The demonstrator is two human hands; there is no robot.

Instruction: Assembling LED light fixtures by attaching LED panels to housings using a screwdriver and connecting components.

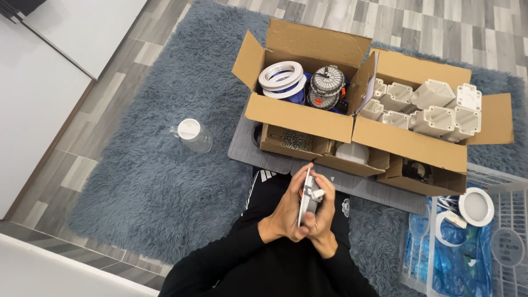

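Observation:
Both my hands hold one round white light fitting (306,197) on edge over my lap. My left hand (286,212) grips its left face and rim. My right hand (323,212) wraps its right side, where a small white clip with an orange part sticks out. I sit on a grey shaggy rug (148,181) in black sleeves and black trousers.
Ahead, an open cardboard box (300,118) holds white rings and finned round fittings. A second box (410,144) holds several white plastic housings. Small trays hold screws (291,141). A clear jar (192,135) stands left. A white basket (511,220) at right holds a round light.

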